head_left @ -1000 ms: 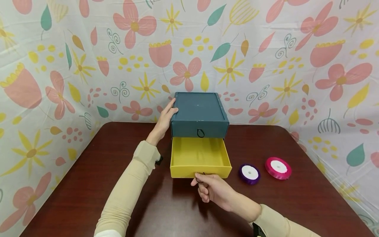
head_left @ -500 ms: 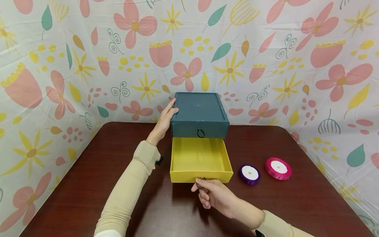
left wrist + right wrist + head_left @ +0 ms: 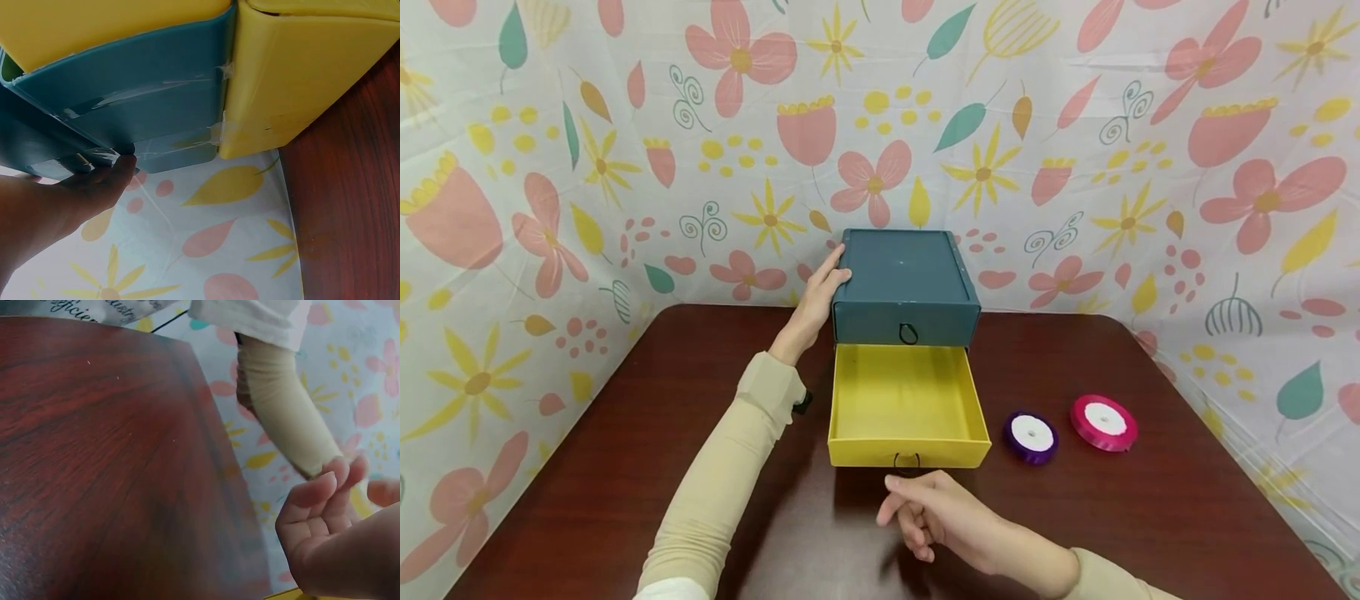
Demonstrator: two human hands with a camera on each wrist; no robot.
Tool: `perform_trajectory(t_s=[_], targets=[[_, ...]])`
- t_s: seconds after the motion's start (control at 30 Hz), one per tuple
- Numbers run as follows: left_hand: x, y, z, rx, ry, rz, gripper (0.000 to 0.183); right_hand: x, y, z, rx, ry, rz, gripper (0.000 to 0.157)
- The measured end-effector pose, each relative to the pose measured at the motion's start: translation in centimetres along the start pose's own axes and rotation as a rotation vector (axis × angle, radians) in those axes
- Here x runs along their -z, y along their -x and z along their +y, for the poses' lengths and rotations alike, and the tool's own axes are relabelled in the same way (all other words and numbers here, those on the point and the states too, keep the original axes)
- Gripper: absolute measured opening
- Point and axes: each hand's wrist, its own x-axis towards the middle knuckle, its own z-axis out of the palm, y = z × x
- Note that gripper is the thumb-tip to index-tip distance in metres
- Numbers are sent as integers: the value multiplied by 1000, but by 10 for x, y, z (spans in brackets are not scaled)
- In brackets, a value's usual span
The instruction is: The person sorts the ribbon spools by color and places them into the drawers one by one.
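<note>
By the left hand (image 3: 814, 302), fingers nearly straight, the left side of the teal drawer unit (image 3: 901, 265) is being touched. From its lower level the yellow drawer (image 3: 865, 454) is being left pulled out, its black loop (image 3: 896, 461) having just been released by the right hand (image 3: 942, 515), fingers loosely bent on nothing just short of it; the pull is apparently being ended. Farther right, purple ribbon spool (image 3: 1032, 435) and pink ribbon spool (image 3: 1104, 422) are being left untouched.

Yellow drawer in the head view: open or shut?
Open: the yellow drawer juts forward from beneath the blue box, its inside floor showing.
</note>
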Motion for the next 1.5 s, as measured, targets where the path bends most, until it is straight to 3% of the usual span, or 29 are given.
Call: perform_trajectory(t_s=[0.1, 0.17, 0.23, 0.3, 0.4, 0.53, 0.6, 0.73, 0.93, 1.07, 1.2, 1.5], targets=[[0, 0, 0, -1, 0, -1, 59, -6, 9, -8, 135, 148, -55, 36], [0, 0, 1, 0, -5, 1, 59, -6, 15, -17, 289, 267, -79, 30], [0, 0, 2, 1, -11, 5, 60, -2, 22, -29, 451, 409, -37, 25], [0, 0, 3, -1, -14, 8, 60, 5, 29, -41, 590, 560, 80, 23], [0, -1, 3, -1, -22, 14, 61, 23, 35, -57, 774, 834, 346, 21], [1, -2, 2, 2, -22, 14, 61, 58, 36, -66, 940, 1158, 678, 25], [0, -1, 2, 5, -21, 14, 60, 78, 36, -65, 929, 1266, 790, 27], [-1, 0, 0, 8, -22, 7, 61, 114, 34, -53, 711, 1400, 916, 34], [-1, 3, 3, 23, -27, -3, 59, 149, 34, -28, 251, 1454, 816, 76], [-1, 1, -2, 21, -30, 12, 60, 157, 37, -16, 52, 1470, 753, 88], [-1, 1, -2, 21, -29, 22, 62, 158, 37, -11, -43, 1481, 713, 88], [0, 1, 0, 14, -39, 13, 61, 162, 35, -4, -75, 1482, 670, 74]])
